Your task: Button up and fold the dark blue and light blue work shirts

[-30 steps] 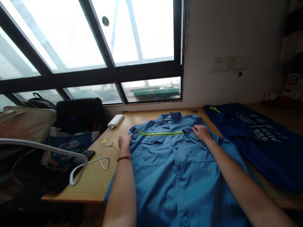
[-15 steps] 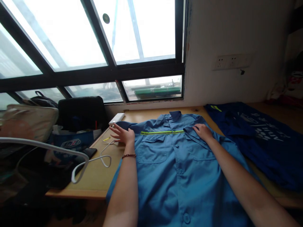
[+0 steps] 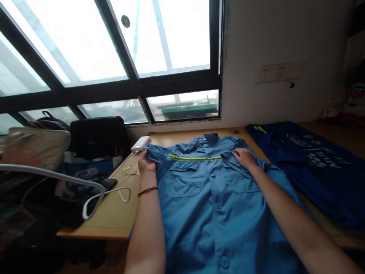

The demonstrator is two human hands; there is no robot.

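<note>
A blue work shirt [image 3: 188, 186] lies front up, collar toward the window, with a yellow-green reflective stripe across its chest and its buttons down the middle. At the shirt's left side my left hand [image 3: 146, 161] is closed on the edge of the sleeve, its fingers partly hidden behind the cloth. The other sleeve is folded inward over the chest pocket. My right hand [image 3: 244, 157] has its fingers closed on that sleeve's end, beside the stripe.
The shirt rests on a wooden table [image 3: 114, 213]. A white power bank [image 3: 140, 144] with a white cable [image 3: 124, 194] lies near my left hand. A dark blue garment with white print [image 3: 310, 152] lies at right. Bags [image 3: 37, 146] and a black chair [image 3: 99, 133] stand at left.
My left hand has gone from spread fingers beside the sleeve to closed on its edge, shifting slightly left. My right hand stays on the folded sleeve.
</note>
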